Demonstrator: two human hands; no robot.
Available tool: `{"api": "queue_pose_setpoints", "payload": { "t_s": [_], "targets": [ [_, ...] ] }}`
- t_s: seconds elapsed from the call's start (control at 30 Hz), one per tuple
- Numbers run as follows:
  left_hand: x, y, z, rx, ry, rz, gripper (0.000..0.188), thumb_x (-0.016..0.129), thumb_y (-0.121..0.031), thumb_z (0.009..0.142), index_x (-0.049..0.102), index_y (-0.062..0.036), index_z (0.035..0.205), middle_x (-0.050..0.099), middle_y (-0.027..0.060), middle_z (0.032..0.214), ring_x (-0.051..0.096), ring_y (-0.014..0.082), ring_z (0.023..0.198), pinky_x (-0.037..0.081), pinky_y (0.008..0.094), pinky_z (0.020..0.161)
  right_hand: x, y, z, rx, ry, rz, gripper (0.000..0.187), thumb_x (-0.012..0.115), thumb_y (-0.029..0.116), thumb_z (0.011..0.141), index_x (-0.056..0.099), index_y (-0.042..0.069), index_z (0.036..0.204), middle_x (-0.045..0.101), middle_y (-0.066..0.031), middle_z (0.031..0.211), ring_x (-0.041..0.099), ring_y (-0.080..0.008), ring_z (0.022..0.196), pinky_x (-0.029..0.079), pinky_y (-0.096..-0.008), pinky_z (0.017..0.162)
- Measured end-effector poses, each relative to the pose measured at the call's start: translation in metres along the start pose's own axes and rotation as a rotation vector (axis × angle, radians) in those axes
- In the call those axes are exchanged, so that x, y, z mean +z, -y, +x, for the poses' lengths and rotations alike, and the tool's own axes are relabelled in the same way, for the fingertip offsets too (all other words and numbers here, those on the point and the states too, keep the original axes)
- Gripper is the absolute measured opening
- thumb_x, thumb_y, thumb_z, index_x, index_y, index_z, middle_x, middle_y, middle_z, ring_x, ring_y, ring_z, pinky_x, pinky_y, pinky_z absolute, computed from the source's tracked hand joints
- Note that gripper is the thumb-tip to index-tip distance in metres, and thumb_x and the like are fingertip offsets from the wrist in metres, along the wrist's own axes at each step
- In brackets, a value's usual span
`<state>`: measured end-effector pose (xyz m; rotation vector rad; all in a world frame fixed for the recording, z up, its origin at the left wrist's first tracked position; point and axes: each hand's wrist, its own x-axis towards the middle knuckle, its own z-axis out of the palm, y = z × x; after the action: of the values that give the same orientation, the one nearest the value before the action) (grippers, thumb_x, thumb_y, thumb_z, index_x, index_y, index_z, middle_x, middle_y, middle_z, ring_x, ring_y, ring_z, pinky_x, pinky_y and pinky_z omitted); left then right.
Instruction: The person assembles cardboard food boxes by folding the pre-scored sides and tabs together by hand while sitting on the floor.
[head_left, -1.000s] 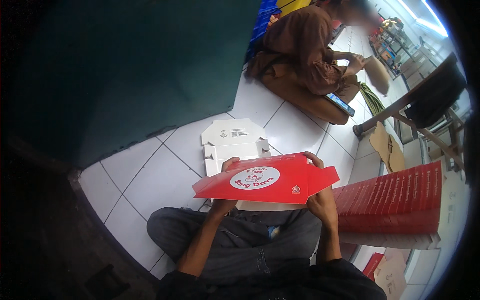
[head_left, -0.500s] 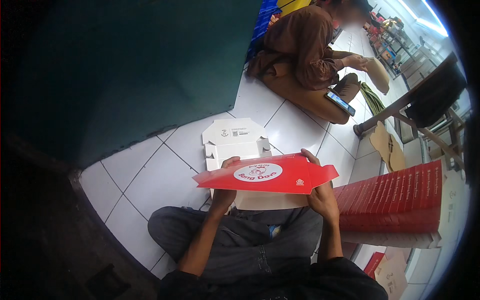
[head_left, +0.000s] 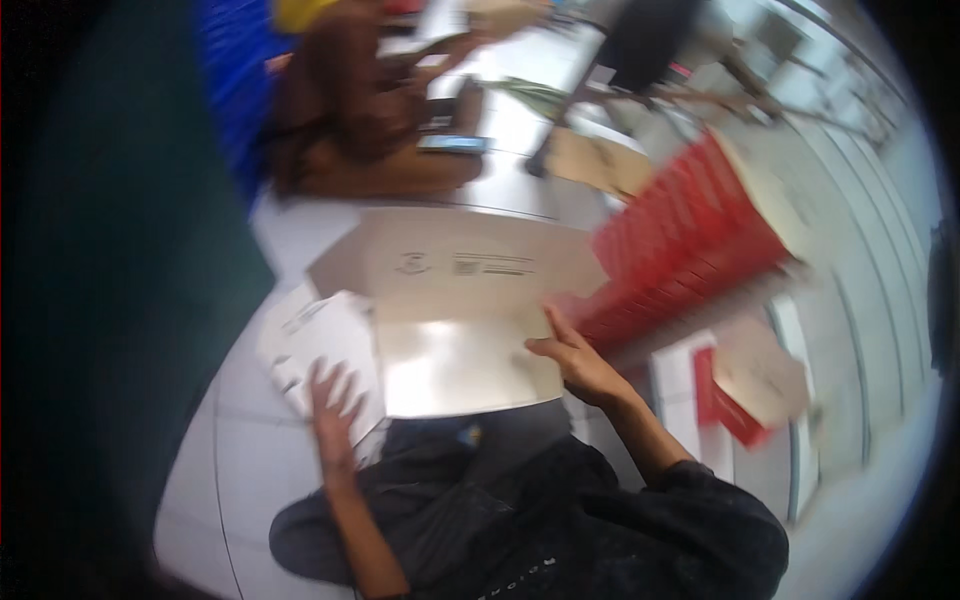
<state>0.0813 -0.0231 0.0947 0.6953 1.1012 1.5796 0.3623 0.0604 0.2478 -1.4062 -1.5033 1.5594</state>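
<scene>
Head view: at the centre of the frame, the right hand [head_left: 588, 370] is gripping the right edge of an unfolded carton [head_left: 465, 360], whose pale side is facing the camera. At centre left, the left hand [head_left: 336, 410] is holding its fingers spread over a white carton blank [head_left: 335, 325]; contact cannot be told. Stacked red cartons [head_left: 695, 225] are occupying the upper right.

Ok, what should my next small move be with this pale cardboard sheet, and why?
I'd probably bring your left hand to the near left edge of the pale cardboard sheet. Your right hand alone seems to hold it, at the right side, while the left is spread open over the white carton, leaving that edge apparently ungripped.
</scene>
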Motion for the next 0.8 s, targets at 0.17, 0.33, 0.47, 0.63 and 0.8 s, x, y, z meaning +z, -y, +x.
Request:
{"api": "queue_pose_setpoints", "payload": {
  "t_s": [0.17, 0.33, 0.47, 0.63, 0.8],
  "targets": [
    [-0.017, -0.010, 0.000, -0.108, -0.325, 0.016, 0.049, 0.046, -0.030, 0.091, 0.034, -0.0098, 0.134, 0.042, 0.0149, 0.130, 0.040, 0.0301, 0.123, 0.030, 0.0436, 0.102, -0.098, 0.015, -0.121, 0.141, -0.357, 0.085, 0.067, 0.056, 0.029, 0.085, 0.029, -0.002, 0.137, 0.040, -0.0152, 0.135, 0.040, -0.0217, 0.122, 0.032, -0.0305, 0.102],
    [-0.030, 0.000, -0.001, -0.156, -0.335, 0.039, 0.048, 0.047, -0.031, 0.090, 0.037, -0.0108, 0.132, 0.044, 0.0142, 0.129, 0.042, 0.0284, 0.122, 0.031, 0.0415, 0.102, -0.203, -0.016, -0.321, -0.312, -1.034, 0.227, 0.042, 0.048, 0.026, 0.091, 0.048, -0.001, 0.123, 0.056, -0.0095, 0.115, 0.054, -0.0196, 0.106, 0.043, -0.0300, 0.092],
    [-0.043, -0.001, -0.001, -0.200, -0.394, 0.064, 0.048, 0.048, -0.031, 0.089, 0.038, -0.0100, 0.131, 0.046, 0.0127, 0.128, 0.043, 0.0270, 0.120, 0.031, 0.0421, 0.101, -0.208, -0.033, -0.339, -0.408, -1.280, 0.315, 0.043, 0.047, 0.028, 0.090, 0.044, 0.002, 0.124, 0.055, -0.0084, 0.114, 0.053, -0.0209, 0.104, 0.044, -0.0320, 0.089],
    [-0.049, 0.001, -0.001, -0.195, -0.402, 0.055, 0.046, 0.047, -0.032, 0.089, 0.041, -0.0099, 0.129, 0.048, 0.0117, 0.125, 0.045, 0.0266, 0.118, 0.031, 0.0419, 0.101, -0.236, -0.053, -0.304, -0.290, -1.456, 0.257, 0.040, 0.048, 0.029, 0.088, 0.044, 0.005, 0.119, 0.054, -0.0101, 0.112, 0.056, -0.0236, 0.097, 0.049, -0.0374, 0.080],
    [-0.050, -0.011, -0.005, -0.171, -0.432, 0.081, 0.047, 0.047, -0.034, 0.089, 0.042, -0.0104, 0.129, 0.049, 0.0115, 0.125, 0.045, 0.0266, 0.118, 0.032, 0.0422, 0.101, -0.319, -0.091, -0.264, -0.297, -1.458, 0.062, 0.036, 0.046, 0.021, 0.086, 0.047, 0.000, 0.115, 0.057, -0.0135, 0.106, 0.063, -0.0280, 0.086, 0.054, -0.0373, 0.066]
  ]
}}
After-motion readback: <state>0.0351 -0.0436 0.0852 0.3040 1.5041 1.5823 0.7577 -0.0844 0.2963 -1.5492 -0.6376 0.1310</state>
